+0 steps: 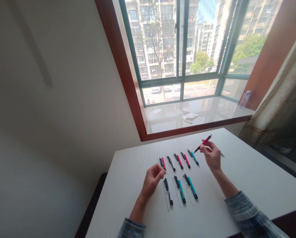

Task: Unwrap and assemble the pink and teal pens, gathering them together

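Observation:
My right hand [212, 157] pinches a pink and black pen [206, 139] above the far right part of the table, its dark tip angled down to the left. A thin pointed end [222, 154] shows behind that hand; whether it is held or lying there I cannot tell. My left hand [151, 181] has thumb and fingers pressed together at the near end of a pink and black pen set [163, 162]; anything inside the pinch is hidden. Between the hands lie two rows of pen parts, including a turquoise barrel [193, 187], a black clip piece [176, 181] and a thin white refill [166, 195].
The white table [118, 185] meets the wall below a window sill [163, 124]. On the sill are a crumpled cloth [188, 116], a paper [156, 111] and a clear bottle [245, 99]. A curtain [269, 96] hangs at the right.

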Demonstrator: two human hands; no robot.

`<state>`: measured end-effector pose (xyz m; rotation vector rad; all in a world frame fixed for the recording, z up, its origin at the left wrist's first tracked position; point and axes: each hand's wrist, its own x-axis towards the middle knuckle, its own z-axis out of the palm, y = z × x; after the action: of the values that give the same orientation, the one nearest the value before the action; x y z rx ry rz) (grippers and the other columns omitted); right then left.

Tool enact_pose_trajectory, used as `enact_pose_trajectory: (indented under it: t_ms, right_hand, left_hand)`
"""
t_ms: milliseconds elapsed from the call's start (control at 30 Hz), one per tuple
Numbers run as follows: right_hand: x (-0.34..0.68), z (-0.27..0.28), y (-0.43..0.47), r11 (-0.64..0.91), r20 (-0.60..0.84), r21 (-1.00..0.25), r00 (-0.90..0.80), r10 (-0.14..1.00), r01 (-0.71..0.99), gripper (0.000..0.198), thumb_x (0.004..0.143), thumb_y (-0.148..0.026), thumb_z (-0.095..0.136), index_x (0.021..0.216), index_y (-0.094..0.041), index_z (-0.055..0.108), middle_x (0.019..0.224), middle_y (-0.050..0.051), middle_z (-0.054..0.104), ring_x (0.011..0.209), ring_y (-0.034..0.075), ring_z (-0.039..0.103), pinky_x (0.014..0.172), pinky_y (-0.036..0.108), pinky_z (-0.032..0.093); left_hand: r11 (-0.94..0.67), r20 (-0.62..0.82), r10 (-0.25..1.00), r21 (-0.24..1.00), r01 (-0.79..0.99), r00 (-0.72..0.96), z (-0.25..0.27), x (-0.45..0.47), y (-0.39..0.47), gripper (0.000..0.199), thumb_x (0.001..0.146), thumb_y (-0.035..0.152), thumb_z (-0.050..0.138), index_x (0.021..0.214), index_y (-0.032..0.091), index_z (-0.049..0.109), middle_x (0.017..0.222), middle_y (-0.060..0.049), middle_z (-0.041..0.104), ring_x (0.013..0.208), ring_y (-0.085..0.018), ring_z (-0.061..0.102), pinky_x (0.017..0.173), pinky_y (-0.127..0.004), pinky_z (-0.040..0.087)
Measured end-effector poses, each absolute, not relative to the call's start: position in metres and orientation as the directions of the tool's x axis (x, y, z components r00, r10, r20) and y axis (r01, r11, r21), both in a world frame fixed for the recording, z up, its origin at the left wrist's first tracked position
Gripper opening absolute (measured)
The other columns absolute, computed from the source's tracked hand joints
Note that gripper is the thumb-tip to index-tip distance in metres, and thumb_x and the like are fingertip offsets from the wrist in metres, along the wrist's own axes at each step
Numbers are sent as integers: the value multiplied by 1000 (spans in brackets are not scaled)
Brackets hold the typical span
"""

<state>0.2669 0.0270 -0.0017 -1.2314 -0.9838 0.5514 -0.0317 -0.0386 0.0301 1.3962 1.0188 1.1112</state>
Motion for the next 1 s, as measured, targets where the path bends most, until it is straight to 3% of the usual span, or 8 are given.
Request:
enact_pose_trajectory:
  t_ms: [100,200,267,433,633,833,933,1000]
  right_hand:
    - [235,3,20,346,337,-937,401,852,53,36,91,-45,65,109,-15,72,95,11,74,79,23,71,65,36,62]
    - [205,5,7,466,507,-861,271,818,204,29,99,-33,55,119,-20,70,107,11,73,88,23,70,75,38,61]
    - [191,6,-4,588,635,-744,60,770,317,31,101,-23,48,123,-23,69,110,10,73,100,25,69,85,41,58]
    - [171,4,-20,702,686,-607,-200,700,374,43,104,-15,40,142,-27,57,120,9,72,109,23,67,93,41,56]
    - [164,-5,-19,732,718,-540,-225,658,416,33,101,-21,56,131,-27,67,102,7,77,93,22,71,83,36,59]
    - [164,-6,-21,714,687,-585,-234,688,385,28,99,-24,59,125,-27,68,93,5,76,78,19,70,74,34,59]
    - [170,-4,-19,585,603,-748,-48,796,314,29,98,-32,60,126,-23,60,88,3,73,68,17,66,65,30,56]
    - [177,-3,-16,470,518,-841,153,841,267,24,96,-38,61,112,-21,58,80,1,68,64,15,61,59,27,52]
  left_hand:
    - [-89,88,967,996,-4,241,30,-32,-39,31,87,42,70,75,16,58,65,2,55,61,-11,47,60,-23,39]
    - [-88,96,960,995,-40,264,29,-33,-39,31,90,46,66,87,15,63,70,0,58,61,-12,51,59,-24,41]
    - [-91,105,958,994,-64,266,29,-33,-39,33,91,47,65,97,15,64,77,-2,61,64,-13,54,60,-25,43]
    - [-105,115,955,993,-52,274,28,-34,-37,45,90,53,65,117,17,62,98,-7,64,74,-17,63,65,-29,51]
    - [-149,144,947,989,-7,286,24,-34,-38,46,87,44,73,124,21,60,109,-7,62,82,-17,65,72,-28,53]
    - [-140,112,971,982,124,212,26,-28,-36,27,85,39,74,101,17,70,91,-4,68,65,-12,57,61,-24,49]
    - [-135,114,981,982,129,157,27,-28,-35,24,86,39,72,97,17,71,87,-4,69,66,-14,59,63,-26,51]
    - [-141,122,983,981,134,139,26,-29,-34,24,87,38,72,97,17,71,85,-4,70,68,-14,60,64,-26,51]
